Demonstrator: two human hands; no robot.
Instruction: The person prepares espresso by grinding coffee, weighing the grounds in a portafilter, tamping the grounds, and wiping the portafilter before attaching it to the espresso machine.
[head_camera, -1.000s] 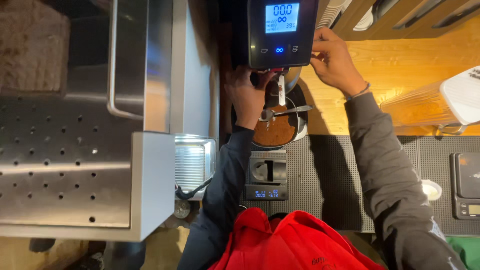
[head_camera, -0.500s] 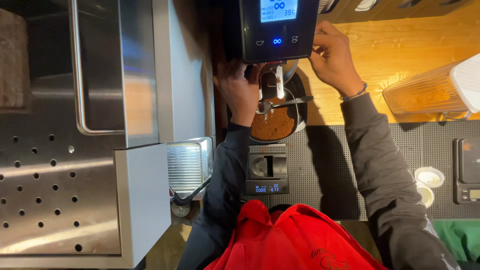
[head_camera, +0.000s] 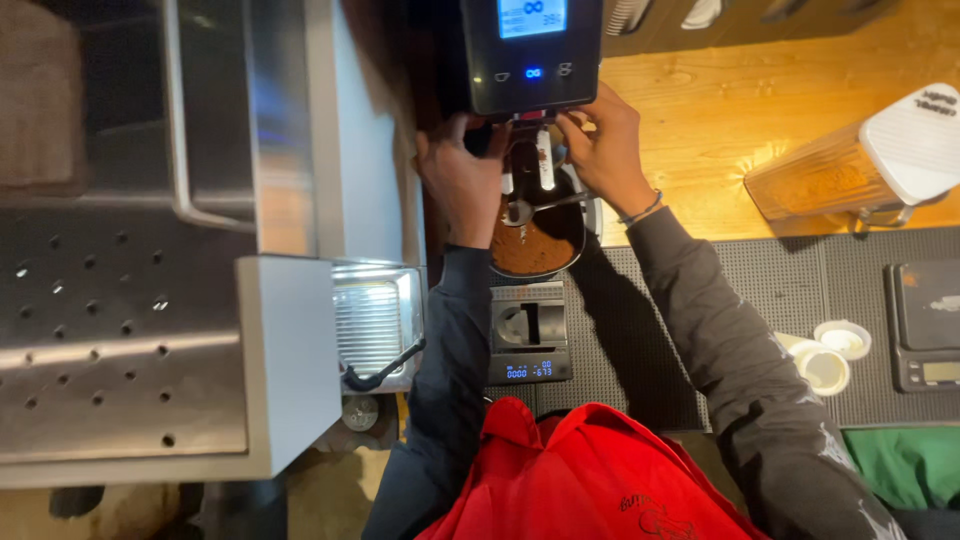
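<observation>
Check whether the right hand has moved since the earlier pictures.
Yes. The right hand has come down from the side of the grinder, beside its screen, to under the grinder's lower right corner.

Clearly a coffee bar, the working side of a café counter. On the left, a big stainless-steel espresso machine with a perforated top plate and a ribbed metal drip tray. At the top, a black coffee grinder with a lit blue display, and under it a round dish of brown ground coffee. Just below, a small black digital scale with blue digits, standing on a black ribbed rubber bar mat. Further right, a second black scale, two small white cups and a clear plastic container with a white lid (lying on a warm wooden counter).
</observation>
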